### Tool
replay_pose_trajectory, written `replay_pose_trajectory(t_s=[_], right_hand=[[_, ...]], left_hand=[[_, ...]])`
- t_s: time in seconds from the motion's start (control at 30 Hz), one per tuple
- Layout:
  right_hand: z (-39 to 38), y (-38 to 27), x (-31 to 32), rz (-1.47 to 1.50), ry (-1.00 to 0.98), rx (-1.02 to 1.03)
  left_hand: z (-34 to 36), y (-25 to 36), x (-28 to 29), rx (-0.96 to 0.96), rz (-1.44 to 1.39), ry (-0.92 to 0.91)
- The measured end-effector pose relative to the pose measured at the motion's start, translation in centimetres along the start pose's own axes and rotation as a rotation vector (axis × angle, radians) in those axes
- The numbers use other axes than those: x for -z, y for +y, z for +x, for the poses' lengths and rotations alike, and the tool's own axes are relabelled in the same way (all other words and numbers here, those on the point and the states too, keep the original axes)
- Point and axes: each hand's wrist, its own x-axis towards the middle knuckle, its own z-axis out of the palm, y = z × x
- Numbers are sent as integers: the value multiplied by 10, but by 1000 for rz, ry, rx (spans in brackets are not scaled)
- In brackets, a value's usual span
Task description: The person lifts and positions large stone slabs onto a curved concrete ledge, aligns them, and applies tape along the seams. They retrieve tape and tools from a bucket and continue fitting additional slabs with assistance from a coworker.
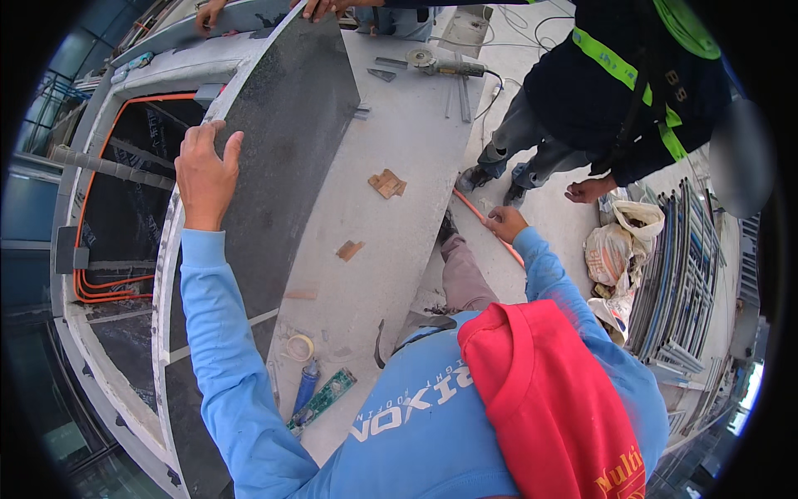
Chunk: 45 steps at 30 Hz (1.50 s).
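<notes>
My left hand (206,175) is at the edge of a large grey panel (291,125) on the left, with its fingers bent over the rim and the thumb on the inner side. The panel leans beside a white-framed opening (133,183) edged with orange tubing (87,208). On the right, my right hand (504,224) has its fingers curled above an orange hose (474,212) on the floor. Whether it touches the hose, or holds anything, I cannot make out. Another person's hand (320,7) grips the panel's far edge; a further hand (209,15) is at the frame.
A corded angle grinder (445,64) lies on the pale surface, far from me. Cardboard scraps (387,183), a blue bottle (306,384) and a green strip (324,402) lie nearer. A co-worker (615,91) stands right, near white sacks (611,254) and stacked metal tubes (677,274).
</notes>
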Motion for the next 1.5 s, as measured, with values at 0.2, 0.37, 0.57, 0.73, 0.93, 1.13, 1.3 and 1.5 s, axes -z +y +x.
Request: replay_pose_trajectory(t_s=[0.2,0.37,0.57,0.73,0.93,1.13,1.3,1.5], right_hand=[[328,-67,19,-125,34,334],[433,-180,51,340,-100,570],[495,-270,7,506,-129,811],[527,-257,135,109,-391,836],[546,-18,371,-553,-627,461],[534,223,486,-976,-834,4],[552,-40,347,-701,-977,590],[485,-479,202,-1154,897,2605]], left_hand=[[107,-5,-69,439,122,-417],[131,-8,-91,676,113,-656],[111,-11,-88,781,228,-720],[79,4,-81,1006,103,-651],[108,-10,-83,658,209,-678],[128,-9,-102,760,-25,-665],[131,7,-92,803,37,-695],[145,-6,-100,719,62,-746]])
